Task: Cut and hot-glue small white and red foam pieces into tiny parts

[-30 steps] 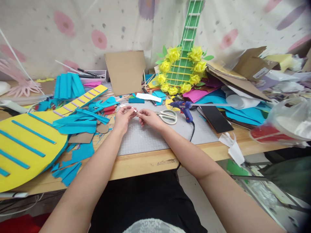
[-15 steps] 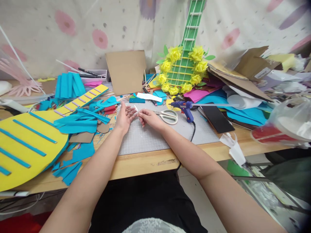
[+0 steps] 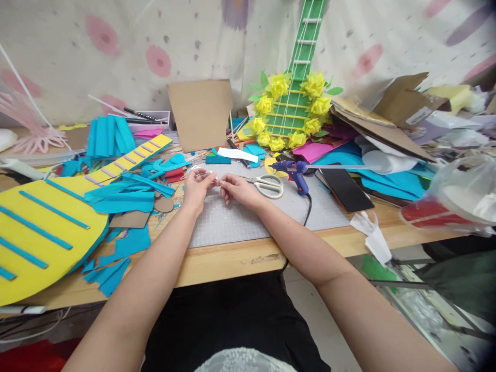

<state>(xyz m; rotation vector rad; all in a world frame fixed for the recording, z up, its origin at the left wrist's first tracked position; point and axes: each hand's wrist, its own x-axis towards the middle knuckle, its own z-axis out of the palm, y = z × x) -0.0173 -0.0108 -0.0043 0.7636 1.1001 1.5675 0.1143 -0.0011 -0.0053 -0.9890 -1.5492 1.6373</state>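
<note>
Over the grey cutting mat (image 3: 228, 227), my left hand (image 3: 197, 190) is closed, its thumb brought against its curled fingers. What those fingers hold is too small to make out. My right hand (image 3: 237, 189) pinches just beside it, the fingertips of both hands almost meeting. A small white strip seen at the right fingertips a moment earlier is now mostly hidden. Scissors with pale handles (image 3: 270, 187) lie right behind my right hand. To their right, a blue glue gun (image 3: 296, 175) rests on the mat with a long clear glue stick in its back.
A yellow guitar-shaped cutout (image 3: 50, 222) covers the left side, with blue paper scraps (image 3: 120, 199) beside it. A green guitar shape with yellow flowers (image 3: 289, 111) leans at the back. On the right are a dark phone (image 3: 344, 190) and a plastic-wrapped bucket (image 3: 445, 204).
My left hand has gone from open with fingers spread to closed, thumb against fingers. The white strip between the hands is now mostly covered. My right hand keeps its pinch.
</note>
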